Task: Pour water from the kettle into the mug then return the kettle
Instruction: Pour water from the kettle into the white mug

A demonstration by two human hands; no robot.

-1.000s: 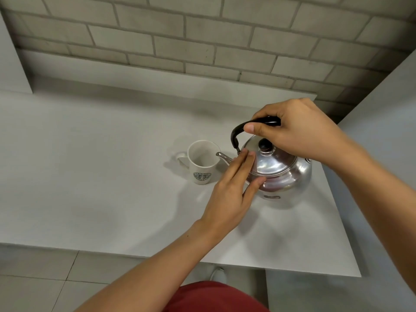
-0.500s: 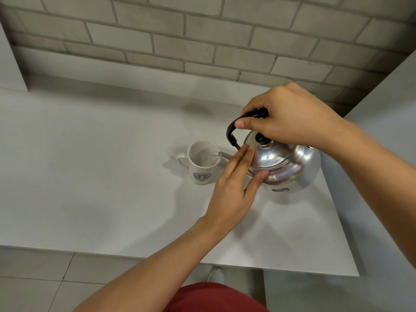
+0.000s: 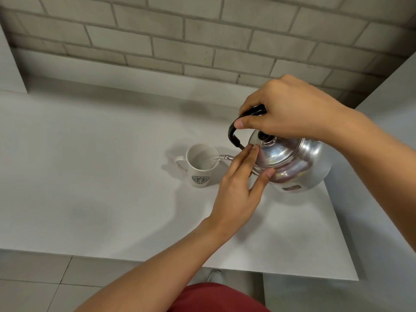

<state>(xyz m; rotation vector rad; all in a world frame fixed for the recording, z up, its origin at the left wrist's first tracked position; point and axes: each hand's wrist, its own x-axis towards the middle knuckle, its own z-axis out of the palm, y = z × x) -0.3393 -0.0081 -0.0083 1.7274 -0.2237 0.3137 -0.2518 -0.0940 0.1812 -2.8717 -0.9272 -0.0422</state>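
Observation:
A shiny steel kettle [image 3: 295, 163] with a black handle hangs tilted to the left above the white table [image 3: 90, 176]. My right hand [image 3: 288, 109] is closed around the handle from above. My left hand [image 3: 238, 190] presses its fingertips and thumb against the lid's edge on the spout side. The thin spout reaches over the rim of a white mug [image 3: 200, 165] with a green logo, and a clear stream of water runs into it. The mug stands upright, its handle to the left.
A grey brick wall [image 3: 202, 41] runs along the back of the table. A white panel [image 3: 382, 109] rises at the right, close to the kettle. The table's front edge is near my body, with tiled floor below.
The kettle has been lifted off the table and tipped further left, its spout now over the mug with water flowing. My left hand has stayed on the lid.

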